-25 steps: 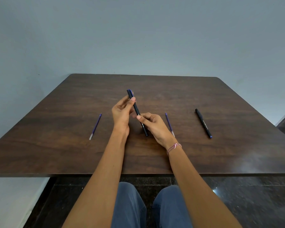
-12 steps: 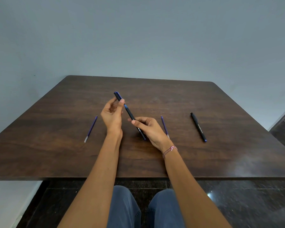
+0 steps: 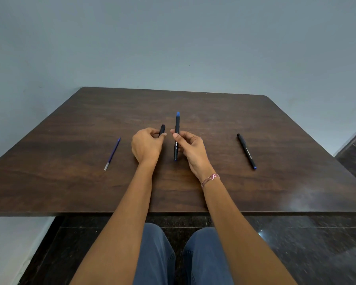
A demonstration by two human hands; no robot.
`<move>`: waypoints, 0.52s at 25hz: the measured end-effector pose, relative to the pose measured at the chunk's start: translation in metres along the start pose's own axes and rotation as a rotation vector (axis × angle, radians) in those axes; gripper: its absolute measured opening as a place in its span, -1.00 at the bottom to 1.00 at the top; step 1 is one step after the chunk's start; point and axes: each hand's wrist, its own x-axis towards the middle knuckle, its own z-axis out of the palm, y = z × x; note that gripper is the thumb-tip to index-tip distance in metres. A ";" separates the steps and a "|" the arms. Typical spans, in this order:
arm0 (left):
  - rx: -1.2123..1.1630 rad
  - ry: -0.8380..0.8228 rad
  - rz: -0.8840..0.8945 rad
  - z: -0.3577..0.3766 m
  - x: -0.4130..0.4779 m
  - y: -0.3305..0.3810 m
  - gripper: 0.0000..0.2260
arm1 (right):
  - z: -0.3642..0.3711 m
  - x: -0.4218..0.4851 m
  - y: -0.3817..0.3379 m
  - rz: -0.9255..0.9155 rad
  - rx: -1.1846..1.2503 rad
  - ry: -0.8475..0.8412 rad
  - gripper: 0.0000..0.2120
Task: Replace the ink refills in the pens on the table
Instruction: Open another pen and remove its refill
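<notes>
**Cap off, pen opened for its refill**

Nearest me are the person's knees in jeans point(image 3: 156, 254), tucked under the near edge of the dark wooden table point(image 3: 275, 192). Both forearms reach out over it, the right wrist wearing a pink bracelet point(image 3: 211, 178).

The pen point(image 3: 177, 124) in the middle is the one being worked on. The right hand point(image 3: 191, 150) pinches its black barrel between thumb and fingertips, with the blue tip pointing away from the person. I cannot tell whether its near end rests on the wood. Just left of the pen, the left hand point(image 3: 147, 146) is curled around a short black piece, which I take to be the cap point(image 3: 162, 128).

That is what has changed. Half a second ago the pen was in one piece, slanted between the two hands; now cap and barrel are apart with a small gap between them. To my eye the opening step is done and the old refill comes out next.

Well left of the pen lies a blue refill point(image 3: 112, 153), untouched. Well to its right lies a second pen point(image 3: 246, 151), capped and waiting. The other refill that lay by the right hand a moment ago is out of my sight now, perhaps behind that hand. Beyond the pen there is the far table edge and the grey wall point(image 3: 173, 48).
</notes>
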 end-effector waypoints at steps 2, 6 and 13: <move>0.092 -0.033 0.022 0.001 0.000 0.000 -0.76 | 0.001 0.001 0.000 -0.004 0.010 0.022 -0.81; 0.239 -0.078 0.092 0.004 -0.002 0.001 -0.72 | 0.002 0.003 0.000 0.011 0.007 0.058 -0.79; 0.273 -0.078 0.125 0.004 -0.001 0.000 -0.63 | 0.003 0.002 -0.003 0.019 0.005 0.053 -0.86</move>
